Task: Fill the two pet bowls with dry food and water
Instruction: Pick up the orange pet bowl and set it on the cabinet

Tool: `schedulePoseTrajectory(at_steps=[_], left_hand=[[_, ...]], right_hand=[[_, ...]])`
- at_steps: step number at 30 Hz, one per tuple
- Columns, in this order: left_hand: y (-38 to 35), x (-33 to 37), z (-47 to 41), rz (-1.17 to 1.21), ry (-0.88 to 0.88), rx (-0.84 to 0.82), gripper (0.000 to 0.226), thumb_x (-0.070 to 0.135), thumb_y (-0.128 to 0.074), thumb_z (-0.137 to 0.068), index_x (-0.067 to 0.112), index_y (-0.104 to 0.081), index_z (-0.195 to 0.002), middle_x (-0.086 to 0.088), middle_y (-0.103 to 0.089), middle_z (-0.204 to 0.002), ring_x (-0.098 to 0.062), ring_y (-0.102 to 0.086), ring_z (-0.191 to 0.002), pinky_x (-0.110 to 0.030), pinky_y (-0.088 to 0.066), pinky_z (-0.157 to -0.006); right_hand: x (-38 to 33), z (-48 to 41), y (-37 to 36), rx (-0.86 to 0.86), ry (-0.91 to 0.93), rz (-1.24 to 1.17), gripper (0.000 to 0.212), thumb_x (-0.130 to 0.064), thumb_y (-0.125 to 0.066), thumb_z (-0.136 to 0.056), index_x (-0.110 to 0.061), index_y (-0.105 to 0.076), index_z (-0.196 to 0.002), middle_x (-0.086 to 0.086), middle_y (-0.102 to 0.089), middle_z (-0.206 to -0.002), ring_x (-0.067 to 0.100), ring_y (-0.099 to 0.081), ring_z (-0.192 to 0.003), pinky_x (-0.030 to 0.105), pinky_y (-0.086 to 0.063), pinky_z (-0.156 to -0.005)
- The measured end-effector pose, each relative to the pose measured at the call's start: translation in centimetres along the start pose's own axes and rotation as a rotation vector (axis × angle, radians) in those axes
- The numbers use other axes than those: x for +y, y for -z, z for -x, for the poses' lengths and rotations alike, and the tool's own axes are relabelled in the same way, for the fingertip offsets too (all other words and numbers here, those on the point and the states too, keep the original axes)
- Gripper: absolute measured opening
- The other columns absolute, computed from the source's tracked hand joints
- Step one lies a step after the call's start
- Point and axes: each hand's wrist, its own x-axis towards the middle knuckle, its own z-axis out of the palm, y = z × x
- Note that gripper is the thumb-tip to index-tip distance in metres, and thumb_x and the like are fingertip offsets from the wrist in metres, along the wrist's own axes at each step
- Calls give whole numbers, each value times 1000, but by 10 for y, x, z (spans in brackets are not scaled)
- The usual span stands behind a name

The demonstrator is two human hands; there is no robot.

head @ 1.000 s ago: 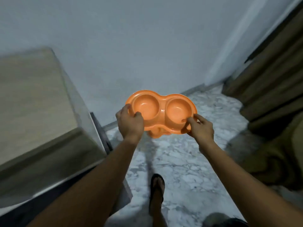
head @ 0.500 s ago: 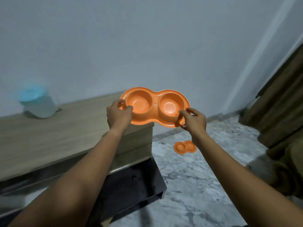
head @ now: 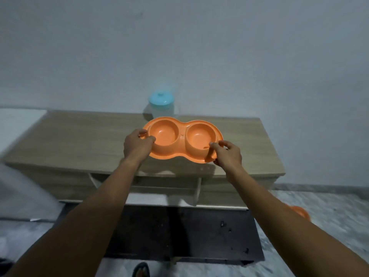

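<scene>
I hold an orange double pet bowl [head: 180, 137] with both hands, just above the wooden cabinet top [head: 83, 140]. Both of its round cups look empty. My left hand [head: 136, 144] grips the left rim, thumb inside the left cup. My right hand [head: 226, 154] pinches the front right rim. Behind the bowl, against the wall, stands a clear container with a light blue lid [head: 161, 103]; its contents are too blurred to tell. A second orange bowl [head: 300, 212] lies on the floor at the right, partly hidden by my right forearm.
The cabinet has an open shelf below its top and a dark base [head: 179, 232] that juts out toward me. Marble floor [head: 319, 206] lies to the right. A pale blurred object [head: 24, 192] is at the left. My sandalled foot [head: 141, 269] shows at the bottom.
My view has swung left from the floor and curtain to face the cabinet squarely. The bowl, carried in both hands, now hovers over the middle of the cabinet top, in front of the blue-lidded container.
</scene>
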Motion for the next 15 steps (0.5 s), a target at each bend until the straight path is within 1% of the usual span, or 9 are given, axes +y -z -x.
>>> schedulePoseTrajectory(at_steps=[4, 6, 8, 9, 10, 12, 15], left_hand=[[39, -55, -82, -70, 41, -11, 44, 30, -71, -81, 22, -63, -123, -5, -61, -127, -25, -58, -112, -31, -44, -86], [60, -92, -148, -142, 112, -25, 45, 37, -71, -77, 28, -64, -120, -2, -63, -125, -25, -60, -110, -34, -46, -90], [63, -106, -157, -171, 107, -27, 46, 42, -69, -74, 31, -65, -119, -3, -66, -122, -27, -62, -109, -39, -49, -95], [65, -115, -176, -185, 112, -15, 46, 41, -69, -74, 30, -66, -119, -5, -66, -121, -28, -62, -109, -40, -49, -95], [68, -124, -198, -202, 125, -4, 46, 41, -69, -74, 28, -66, -119, -7, -67, -119, -30, -62, -109, -41, -49, -95], [66, -139, -217, -228, 117, -13, 45, 39, -69, -77, 25, -66, -120, -9, -67, -117, -32, -62, -108, -41, -50, -93], [62, -162, -239, -241, 109, -56, 47, 41, -67, -80, 22, -65, -123, -9, -68, -117, -31, -63, -105, -41, -51, -91]], right_hand=[[5, -24, -103, -29, -33, 79, 57, -44, -77, -83, -19, -65, -133, 5, -64, -125, 32, -65, -111, 52, -59, -94], [13, -48, -178, -7, -93, 137, 55, -44, -76, -83, -20, -66, -132, 4, -65, -123, 31, -66, -110, 52, -57, -96], [15, -49, -193, -10, -120, 144, 56, -45, -77, -81, -22, -67, -130, 7, -67, -127, 30, -66, -109, 52, -57, -96], [18, -59, -213, -10, -137, 154, 56, -45, -77, -80, -22, -68, -130, 8, -68, -129, 29, -66, -110, 51, -56, -98], [20, -71, -236, 5, -145, 187, 55, -44, -76, -81, -21, -68, -131, 8, -67, -131, 29, -65, -113, 51, -54, -101], [22, -81, -257, 17, -146, 219, 54, -43, -75, -86, -19, -66, -134, 7, -65, -136, 29, -61, -121, 46, -50, -106], [32, -94, -279, 36, -146, 284, 54, -43, -71, -90, -18, -63, -138, 7, -63, -141, 28, -59, -126, 44, -47, -107]])
